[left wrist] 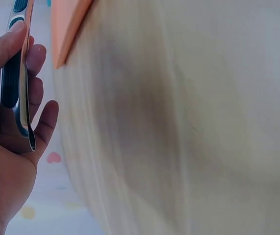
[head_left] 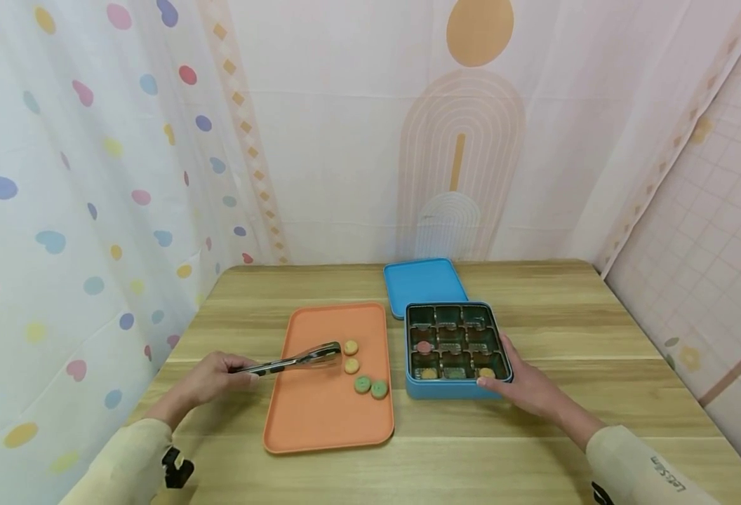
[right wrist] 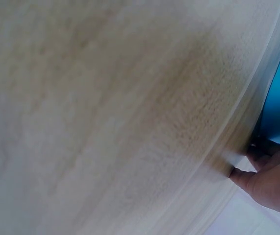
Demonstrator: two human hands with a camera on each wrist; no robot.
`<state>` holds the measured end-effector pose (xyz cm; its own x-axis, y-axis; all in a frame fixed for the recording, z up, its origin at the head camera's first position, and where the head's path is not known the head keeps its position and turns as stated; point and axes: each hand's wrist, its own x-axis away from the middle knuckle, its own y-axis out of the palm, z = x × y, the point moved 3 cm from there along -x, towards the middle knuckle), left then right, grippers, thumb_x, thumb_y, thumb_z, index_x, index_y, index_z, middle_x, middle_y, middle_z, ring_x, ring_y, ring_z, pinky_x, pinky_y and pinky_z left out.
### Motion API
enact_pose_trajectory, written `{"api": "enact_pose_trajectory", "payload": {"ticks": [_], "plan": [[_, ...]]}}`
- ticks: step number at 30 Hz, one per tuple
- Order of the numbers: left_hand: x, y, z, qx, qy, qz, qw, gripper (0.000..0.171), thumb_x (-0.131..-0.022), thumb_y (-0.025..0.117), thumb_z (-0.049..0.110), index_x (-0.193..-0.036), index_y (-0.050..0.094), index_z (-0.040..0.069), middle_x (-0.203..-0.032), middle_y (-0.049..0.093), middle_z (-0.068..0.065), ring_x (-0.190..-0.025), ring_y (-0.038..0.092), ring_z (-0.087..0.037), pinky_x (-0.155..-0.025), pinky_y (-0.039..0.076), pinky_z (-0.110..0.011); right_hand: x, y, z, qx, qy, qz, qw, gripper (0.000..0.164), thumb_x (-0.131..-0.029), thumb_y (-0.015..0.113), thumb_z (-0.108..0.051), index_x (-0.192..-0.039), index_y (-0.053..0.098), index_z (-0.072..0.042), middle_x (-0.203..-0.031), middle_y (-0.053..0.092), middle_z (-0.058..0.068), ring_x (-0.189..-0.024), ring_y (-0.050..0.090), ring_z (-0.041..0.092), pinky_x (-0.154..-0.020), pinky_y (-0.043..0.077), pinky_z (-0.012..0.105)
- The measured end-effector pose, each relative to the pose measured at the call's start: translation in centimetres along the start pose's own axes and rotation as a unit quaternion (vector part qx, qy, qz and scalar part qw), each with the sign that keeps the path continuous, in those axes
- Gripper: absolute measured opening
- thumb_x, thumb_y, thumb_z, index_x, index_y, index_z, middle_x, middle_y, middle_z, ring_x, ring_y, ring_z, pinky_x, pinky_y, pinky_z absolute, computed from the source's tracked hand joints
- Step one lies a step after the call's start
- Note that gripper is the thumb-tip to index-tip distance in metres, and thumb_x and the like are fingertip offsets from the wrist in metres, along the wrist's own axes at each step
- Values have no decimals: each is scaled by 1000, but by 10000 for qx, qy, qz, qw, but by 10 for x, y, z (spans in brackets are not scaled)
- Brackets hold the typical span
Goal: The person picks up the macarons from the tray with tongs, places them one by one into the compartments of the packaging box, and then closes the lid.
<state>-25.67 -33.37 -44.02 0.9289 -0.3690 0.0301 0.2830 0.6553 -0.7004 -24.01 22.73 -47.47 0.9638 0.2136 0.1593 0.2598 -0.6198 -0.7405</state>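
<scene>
My left hand holds metal tongs with black grips, thumb on one arm and fingers on the other. The tongs reach over the orange tray, their tips right beside two yellow cookie-like rounds. Nearer the tray's front right lie two green rounds. My right hand grips the front right corner of a blue box, thumb at the rim and fingers along its side. The box's dark divided insert holds a pink round in the middle-left compartment; yellow, green and yellow rounds sit along the front row.
A blue lid lies flat behind the box, partly overlapped by it. The wooden table backs onto a patterned curtain, with more curtain on the left and right.
</scene>
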Motion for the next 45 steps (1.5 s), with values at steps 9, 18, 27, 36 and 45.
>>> {"api": "enact_pose_trajectory", "payload": {"ticks": [9,18,27,36,45], "plan": [[-27,5,23,-209,-54,-8,9998,21,-93,71,27,-107,77,13,-85,70,-6,-75,55,-17,-68,44,-31,0,1,1,-24,-31,10,10000,109,-89,63,-62,-160,-6,-15,-144,36,41,-111,58,50,-90,45,63],[-62,20,57,-78,-60,-112,9999,26,-94,70,31,-106,75,9,-83,61,-7,-73,47,-19,-66,38,-34,-1,1,1,-12,-51,33,10000,109,-89,63,-61,-160,-5,-15,-143,37,41,-111,58,50,-89,45,63],[-91,35,90,-123,295,-250,9992,20,-96,68,29,-108,76,17,-81,66,-5,-78,57,-26,-73,43,-37,-1,1,2,11,-67,33,10000,109,-89,63,-62,-160,-5,-15,-143,37,41,-111,58,51,-89,45,63],[-116,55,112,203,370,-349,9985,18,-96,67,27,-109,77,18,-66,58,3,-60,43,-14,-67,41,-34,-1,1,2,20,-88,53,9999,109,-89,63,-62,-160,-4,-14,-142,38,41,-110,58,50,-89,45,62],[-133,81,134,421,389,-608,9965,23,-97,67,23,-117,75,16,-56,48,-5,-47,31,-14,-58,36,-31,-1,2,2,23,-43,71,10000,110,-89,63,-63,-160,-4,-13,-144,37,40,-114,56,50,-91,44,63]]}}
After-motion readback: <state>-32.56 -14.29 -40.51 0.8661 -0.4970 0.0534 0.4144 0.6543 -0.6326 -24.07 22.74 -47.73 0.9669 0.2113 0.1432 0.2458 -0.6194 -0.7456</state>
